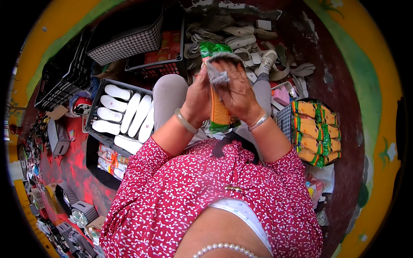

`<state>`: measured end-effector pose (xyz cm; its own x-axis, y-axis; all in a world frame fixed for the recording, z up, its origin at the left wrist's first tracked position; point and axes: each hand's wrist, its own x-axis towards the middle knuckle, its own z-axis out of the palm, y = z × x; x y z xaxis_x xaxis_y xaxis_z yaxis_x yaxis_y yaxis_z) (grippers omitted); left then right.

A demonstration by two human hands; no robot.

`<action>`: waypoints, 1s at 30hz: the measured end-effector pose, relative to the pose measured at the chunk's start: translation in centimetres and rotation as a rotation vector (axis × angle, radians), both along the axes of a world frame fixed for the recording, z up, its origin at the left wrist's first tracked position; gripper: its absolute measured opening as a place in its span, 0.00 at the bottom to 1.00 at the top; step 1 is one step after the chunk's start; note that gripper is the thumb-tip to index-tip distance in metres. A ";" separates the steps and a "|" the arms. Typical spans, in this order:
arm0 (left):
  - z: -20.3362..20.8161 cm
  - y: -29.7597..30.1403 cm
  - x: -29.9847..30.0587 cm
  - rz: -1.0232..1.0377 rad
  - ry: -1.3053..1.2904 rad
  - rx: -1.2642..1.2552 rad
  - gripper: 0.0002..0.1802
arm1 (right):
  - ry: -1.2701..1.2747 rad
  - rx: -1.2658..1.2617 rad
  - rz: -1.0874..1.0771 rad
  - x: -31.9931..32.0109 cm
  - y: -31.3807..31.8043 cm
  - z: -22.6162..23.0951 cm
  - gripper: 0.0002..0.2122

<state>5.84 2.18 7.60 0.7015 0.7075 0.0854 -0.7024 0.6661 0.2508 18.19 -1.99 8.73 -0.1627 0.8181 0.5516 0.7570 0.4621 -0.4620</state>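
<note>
Above my lap, both hands are raised around a long packet (218, 112) with green ends and an orange middle. My left hand (198, 98) is closed on its left side, the thumb along the edge. A grey, fuzzy cloth (218, 76) lies against the packet's upper part, bunched under my right hand (237, 88). The right fingers curl over the cloth and press it to the packet; their tips are partly hidden. To the right, similar orange-and-green packets (316, 133) stand stacked in rows in a checked basket (284, 120).
On the left, a dark crate (95, 103) holds several white insoles (133, 112). Behind it are a checked basket (129, 45) and a black crate with red packages (165, 52). Loose pale footwear (241, 41) is heaped at the far side. Wrapped packages (109, 159) lie below the insole crate.
</note>
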 end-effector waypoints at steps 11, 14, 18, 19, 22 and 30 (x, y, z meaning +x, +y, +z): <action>1.0 -0.4 0.0 0.001 0.114 0.003 0.33 | -0.062 0.055 0.032 0.0 -0.5 0.6 0.23; 0.9 -1.1 0.2 -0.091 0.074 -0.003 0.27 | 0.126 0.090 -0.006 1.3 2.2 0.3 0.22; 0.6 -0.2 0.4 0.092 0.138 0.063 0.28 | 0.105 0.092 0.035 -0.1 1.2 0.5 0.23; 0.6 0.6 -0.1 0.142 0.177 0.096 0.29 | 0.067 0.066 0.084 -0.7 0.2 0.2 0.24; 0.5 3.0 -2.2 0.084 0.098 0.146 0.34 | -0.110 -0.019 0.225 -2.6 -3.4 0.4 0.23; 1.6 -1.3 0.0 0.042 0.101 0.045 0.35 | -0.060 0.118 0.024 0.2 -0.1 1.4 0.22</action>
